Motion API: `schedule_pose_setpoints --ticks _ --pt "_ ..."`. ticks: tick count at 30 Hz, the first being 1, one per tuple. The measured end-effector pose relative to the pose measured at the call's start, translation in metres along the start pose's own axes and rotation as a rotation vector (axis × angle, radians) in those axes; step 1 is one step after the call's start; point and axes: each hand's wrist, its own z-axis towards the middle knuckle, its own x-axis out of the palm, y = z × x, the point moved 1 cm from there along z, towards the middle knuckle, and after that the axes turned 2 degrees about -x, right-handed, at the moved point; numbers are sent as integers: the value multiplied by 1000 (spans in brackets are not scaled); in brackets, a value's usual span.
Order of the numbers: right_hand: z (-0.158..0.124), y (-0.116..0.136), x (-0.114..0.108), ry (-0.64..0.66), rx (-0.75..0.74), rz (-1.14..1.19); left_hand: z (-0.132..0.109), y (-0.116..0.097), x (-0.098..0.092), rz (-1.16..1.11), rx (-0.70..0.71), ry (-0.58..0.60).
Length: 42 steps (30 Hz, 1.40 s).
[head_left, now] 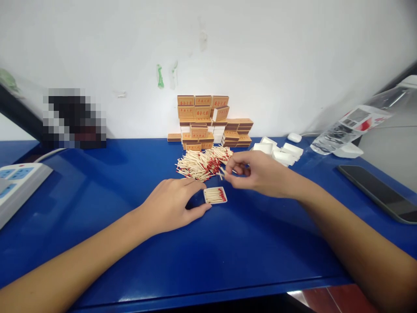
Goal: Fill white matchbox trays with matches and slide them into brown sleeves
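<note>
A small white matchbox tray [224, 201] lies on the blue table, with red-headed matches [213, 195] side by side in it. My left hand [172, 202] grips the tray's left end between thumb and fingers. Just beyond is a loose heap of matches [195, 166], their red heads mostly toward the right. Over the heap's near right edge, my right hand [249, 171] is closed in a pinch on matches [222, 174]; how many it holds is unclear.
Orange matchboxes [202, 113] are stacked against the wall. White empty trays [282, 154] lie right of the heap. Farther right are a tilted clear bottle [352, 121] and a dark phone [381, 191]. A white power strip [24, 187] occupies the left side. The table's front edge [208, 295] runs below.
</note>
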Motion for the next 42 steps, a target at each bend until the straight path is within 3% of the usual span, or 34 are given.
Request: schedule_pose_setpoints --ticks 6,11,20,29,33,38,42 --pt "-8 21 19 142 -156 -125 -2 2 1 -6 17 -12" --pt "-8 20 19 146 -205 -147 -2 3 2 -10 31 -30" --pt "-11 17 15 173 -216 -196 -1 3 1 11 34 -28" --pt "-9 23 26 71 -201 -134 -1 4 3 15 42 -30" --pt "-9 23 21 46 -223 -164 -1 5 2 25 44 -23" --pt "-12 16 7 121 -185 -216 -2 3 0 10 55 -71" --pt "-14 15 9 180 -154 -200 -1 2 -2 18 58 -92"
